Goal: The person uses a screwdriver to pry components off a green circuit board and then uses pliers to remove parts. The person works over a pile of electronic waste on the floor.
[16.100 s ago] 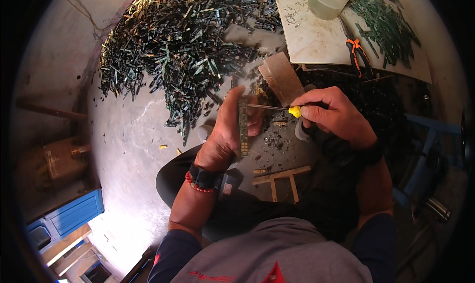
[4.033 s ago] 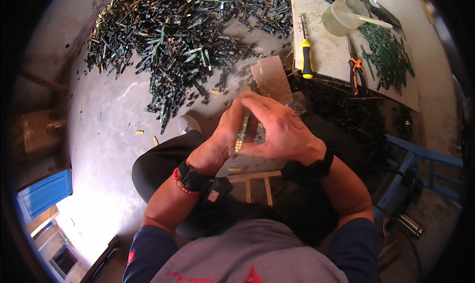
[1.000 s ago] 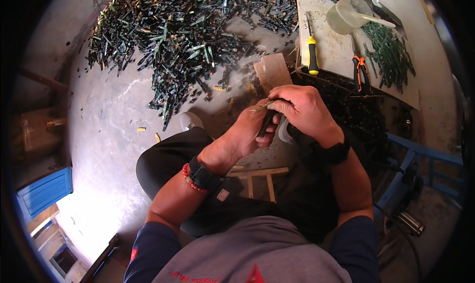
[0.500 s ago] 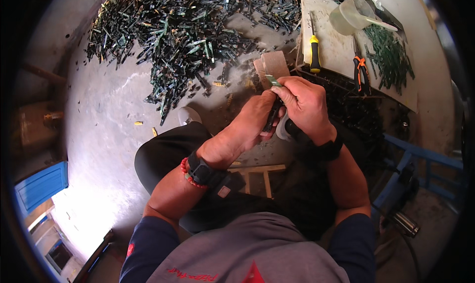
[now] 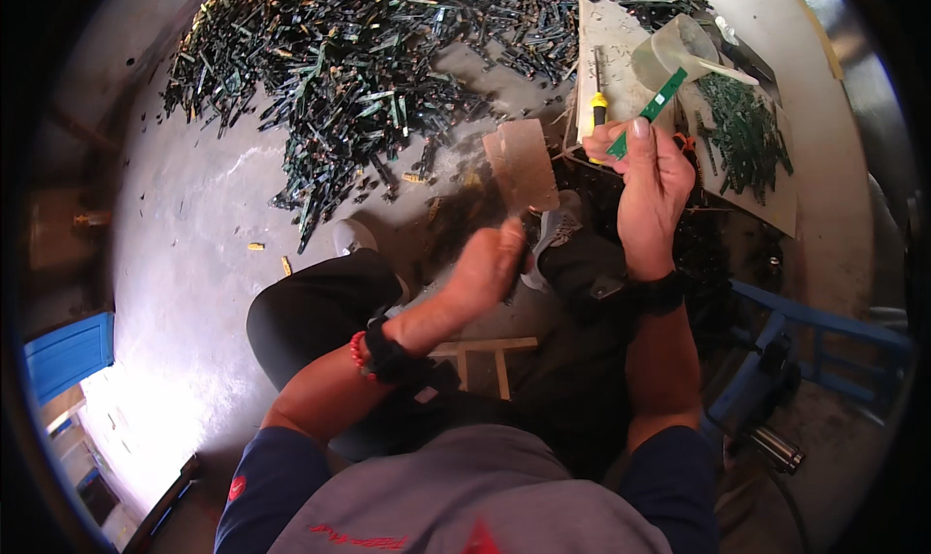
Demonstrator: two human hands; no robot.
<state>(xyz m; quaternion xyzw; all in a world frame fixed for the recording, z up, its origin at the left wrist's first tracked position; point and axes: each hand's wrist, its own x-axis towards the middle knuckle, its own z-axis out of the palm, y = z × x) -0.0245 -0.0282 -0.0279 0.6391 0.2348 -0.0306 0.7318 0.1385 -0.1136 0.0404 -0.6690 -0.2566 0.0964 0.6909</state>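
Raised at the right, my right hand (image 5: 652,195) pinches a flat green strip (image 5: 662,101) with a small pale patch, like a narrow circuit board, between thumb and fingers. The strip slants up over the work board. My left hand (image 5: 487,271), lower and nearer my lap, is closed and somewhat blurred. A dark edge shows beside its fingers, but what it holds is mostly hidden. Behind my right hand lie a yellow and black screwdriver (image 5: 598,103) and orange-handled pliers (image 5: 687,144), both partly covered. A heap of similar green strips (image 5: 749,132) rests on the board.
A pale board (image 5: 611,35) at the upper right carries a translucent plastic jug (image 5: 669,58). A large pile of dark strips (image 5: 339,84) spreads across the floor ahead. A brownish slab (image 5: 526,161) lies before my feet. A blue metal frame (image 5: 819,312) stands at the right.
My hands, together before, are now apart. The right has moved up and right with the green strip, drawn away from the dark piece in the left. My left hand has dropped slightly.
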